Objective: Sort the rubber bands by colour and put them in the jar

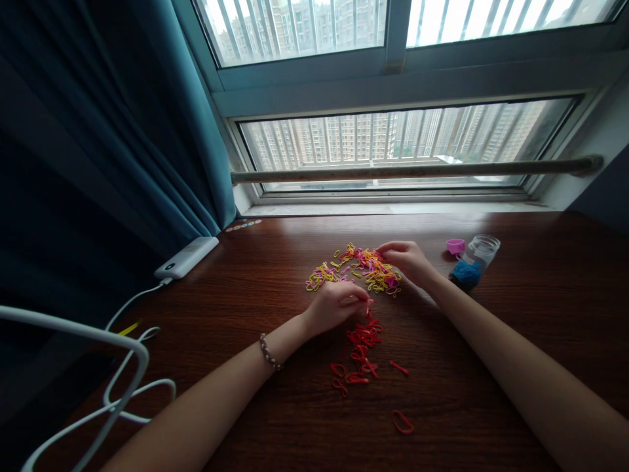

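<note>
A mixed pile of small yellow, pink, orange and red rubber bands lies on the brown table. My right hand reaches into its far right side, thumb and fingers drawn together; what they grip is too small to make out. Nearer to me is a separate group of red rubber bands, with a few loose ones around it. Just above this group my left hand pinches a red rubber band at its fingertips. A braided bracelet circles the left wrist.
On the right are a clear jar with blue bands in it and a pink lid. A white power strip sits at the left by the blue curtain, its white cable looping over the left edge. A window is behind the table.
</note>
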### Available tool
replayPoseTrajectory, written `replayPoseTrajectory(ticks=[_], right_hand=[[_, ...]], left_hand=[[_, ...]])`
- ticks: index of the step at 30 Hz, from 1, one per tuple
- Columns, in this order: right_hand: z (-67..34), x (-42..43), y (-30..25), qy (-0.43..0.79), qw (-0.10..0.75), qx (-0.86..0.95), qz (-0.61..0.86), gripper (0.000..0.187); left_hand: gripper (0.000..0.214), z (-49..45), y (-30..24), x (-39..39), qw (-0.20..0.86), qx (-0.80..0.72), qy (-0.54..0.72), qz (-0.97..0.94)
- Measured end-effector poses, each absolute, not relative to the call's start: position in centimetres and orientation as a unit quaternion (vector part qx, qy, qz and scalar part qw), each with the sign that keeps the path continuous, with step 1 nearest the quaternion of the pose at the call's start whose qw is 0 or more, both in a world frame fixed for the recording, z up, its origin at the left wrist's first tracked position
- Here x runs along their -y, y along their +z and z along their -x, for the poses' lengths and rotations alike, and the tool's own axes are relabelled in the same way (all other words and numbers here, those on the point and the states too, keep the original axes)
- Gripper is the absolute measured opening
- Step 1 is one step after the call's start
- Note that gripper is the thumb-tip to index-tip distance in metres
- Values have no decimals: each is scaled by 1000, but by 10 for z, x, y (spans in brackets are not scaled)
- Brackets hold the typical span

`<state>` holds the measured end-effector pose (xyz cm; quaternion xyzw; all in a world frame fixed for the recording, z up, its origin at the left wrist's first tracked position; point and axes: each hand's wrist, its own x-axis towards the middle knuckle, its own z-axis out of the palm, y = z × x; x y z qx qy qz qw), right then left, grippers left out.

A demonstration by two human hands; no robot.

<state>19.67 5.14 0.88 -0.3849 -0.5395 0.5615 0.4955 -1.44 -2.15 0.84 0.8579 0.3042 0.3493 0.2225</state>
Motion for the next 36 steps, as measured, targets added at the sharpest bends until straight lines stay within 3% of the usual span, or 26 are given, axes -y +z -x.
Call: replayPoseTrajectory(ticks=[3, 9, 12, 16, 22, 25, 30, 36], right_hand=[[-198, -48, 14, 647, 429, 540, 326, 16], [-195, -34, 31, 727, 167, 632, 213, 19], [-192, -29, 34, 732, 120, 636, 213, 23], [-191, -30, 34, 720, 174, 627, 242, 27], [-194, -45, 24, 594, 493, 540, 335, 24], [-202, -56, 11, 500, 573, 501, 412, 26], [-218, -72, -15, 360, 512, 533, 569, 25], [-217, -74, -21, 295, 450, 612, 579, 22]], left_hand=[[16, 8, 9, 28, 235, -260, 307, -885], [18, 14, 3, 18, 237, -303, 309, -870], [17, 15, 3, 17, 249, -315, 295, -867], [16, 12, 8, 22, 284, -259, 271, -882], [19, 9, 11, 30, 357, -218, 246, -874], [21, 8, 10, 32, 386, -209, 247, -864], [24, 8, 12, 29, 326, -225, 256, -882], [27, 26, 21, -10, 144, -329, 328, -874]])
